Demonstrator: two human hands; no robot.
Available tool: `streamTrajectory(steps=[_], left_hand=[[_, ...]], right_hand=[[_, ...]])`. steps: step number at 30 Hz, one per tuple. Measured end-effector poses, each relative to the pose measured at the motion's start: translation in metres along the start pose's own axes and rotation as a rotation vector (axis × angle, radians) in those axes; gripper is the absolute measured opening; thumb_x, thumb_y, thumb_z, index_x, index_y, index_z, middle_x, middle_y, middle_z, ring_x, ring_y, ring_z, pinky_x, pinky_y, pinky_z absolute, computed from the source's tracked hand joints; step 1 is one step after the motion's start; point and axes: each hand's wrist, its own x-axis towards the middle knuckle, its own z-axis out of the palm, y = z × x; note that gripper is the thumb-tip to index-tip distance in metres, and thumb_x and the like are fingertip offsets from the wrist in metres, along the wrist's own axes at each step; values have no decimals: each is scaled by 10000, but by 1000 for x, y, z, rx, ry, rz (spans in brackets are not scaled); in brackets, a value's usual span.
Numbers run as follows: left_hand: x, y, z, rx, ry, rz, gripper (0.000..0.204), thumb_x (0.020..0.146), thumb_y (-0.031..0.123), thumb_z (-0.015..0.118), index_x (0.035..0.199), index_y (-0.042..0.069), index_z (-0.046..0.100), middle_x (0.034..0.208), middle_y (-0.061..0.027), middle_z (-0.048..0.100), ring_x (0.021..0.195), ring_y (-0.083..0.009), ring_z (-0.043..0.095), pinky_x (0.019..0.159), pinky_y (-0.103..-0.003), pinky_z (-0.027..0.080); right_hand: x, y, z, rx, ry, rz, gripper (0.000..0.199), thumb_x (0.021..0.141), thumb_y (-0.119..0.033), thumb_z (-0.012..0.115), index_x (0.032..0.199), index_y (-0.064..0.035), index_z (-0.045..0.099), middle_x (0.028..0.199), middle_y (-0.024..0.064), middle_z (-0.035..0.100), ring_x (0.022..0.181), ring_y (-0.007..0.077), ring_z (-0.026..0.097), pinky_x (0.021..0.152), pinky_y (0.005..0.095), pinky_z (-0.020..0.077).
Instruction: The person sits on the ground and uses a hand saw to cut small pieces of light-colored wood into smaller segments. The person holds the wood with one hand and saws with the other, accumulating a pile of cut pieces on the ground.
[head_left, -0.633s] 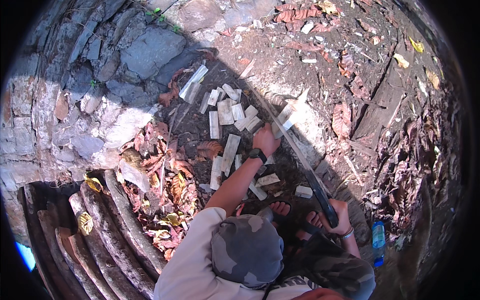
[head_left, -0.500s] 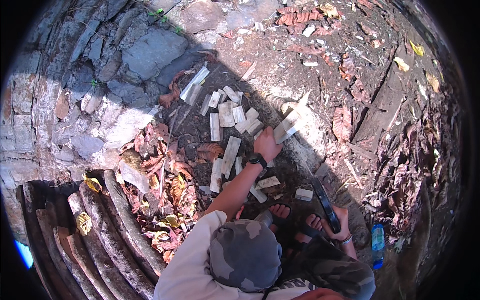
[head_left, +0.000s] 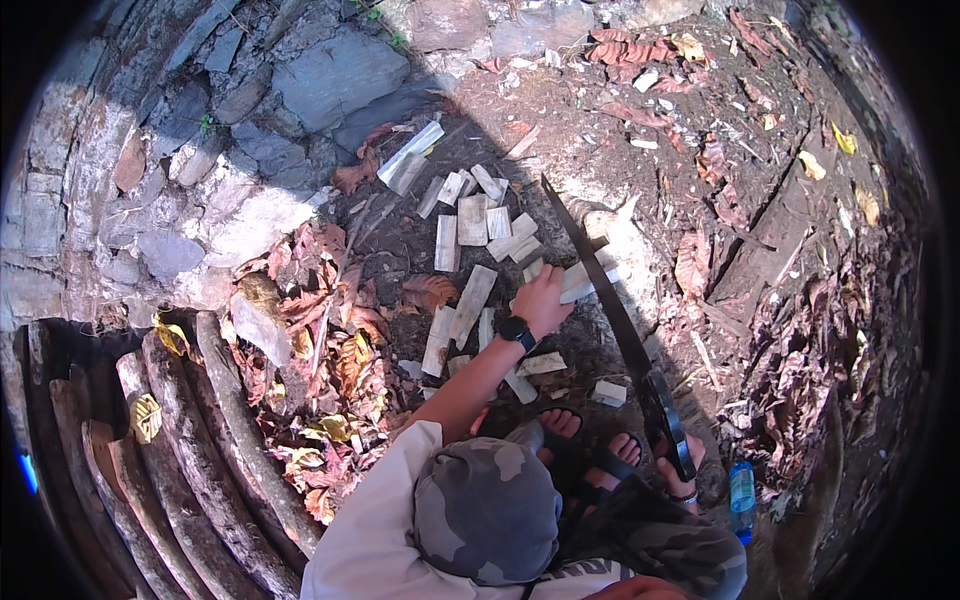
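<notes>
My left hand (head_left: 543, 300), below a dark wristwatch, is closed on the near end of a pale wood piece (head_left: 577, 284). My right hand (head_left: 681, 466) grips the black handle of a handsaw (head_left: 612, 295). Its long dark blade tapers up and leftward, its flat side in view. In the picture the blade crosses the wood piece; whether they touch I cannot tell. Under the far end of the piece lies a pale, sunlit log or stump (head_left: 625, 240), partly hidden by the blade. Several cut wood blocks (head_left: 472, 220) lie beyond and left of my left hand.
Single blocks (head_left: 609, 393) lie near my sandalled feet (head_left: 615, 460). A blue bottle (head_left: 741, 500) rests right of my right hand. Logs (head_left: 215, 440) line the lower left, beside dry leaves (head_left: 355, 370) and a stone wall (head_left: 340, 75). A shadow edge crosses the ground.
The saw blade has turned from nearly edge-on to flat-side view, and its tip has swung up and left. My left hand still holds the wood piece. The whole view has shifted slightly.
</notes>
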Motion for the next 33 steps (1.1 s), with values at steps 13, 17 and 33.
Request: streamTrajectory(steps=[13, 17, 33], left_hand=[[0, -10, -26, -79, -189, -9, 413, 707, 280, 751, 1002, 20, 622, 1029, -177, 638, 951, -379, 647, 808, -469, 537], [-3, 22, -69, 26, -92, 76, 365, 702, 219, 743, 969, 13, 605, 963, -160, 623, 904, -366, 648, 791, -461, 536], [-7, 186, -210, 323, -46, 560, 478, 720, 222, 761, 1122, 34, 583, 948, -120, 594, 886, -321, 642, 751, -421, 516]], right_hand=[[-11, -11, 14, -115, 103, -219, 394, 729, -406, 722, 675, -38, 593, 590, 50, 576, 503, 184, 559, 516, 294, 423], [-16, -3, 6, -268, 260, -259, 265, 733, -276, 731, 754, -41, 611, 607, 63, 588, 508, 216, 583, 524, 320, 451], [-69, 62, 10, -261, 720, -10, 120, 834, -100, 650, 829, -4, 578, 598, 65, 526, 517, 168, 514, 522, 328, 408]])
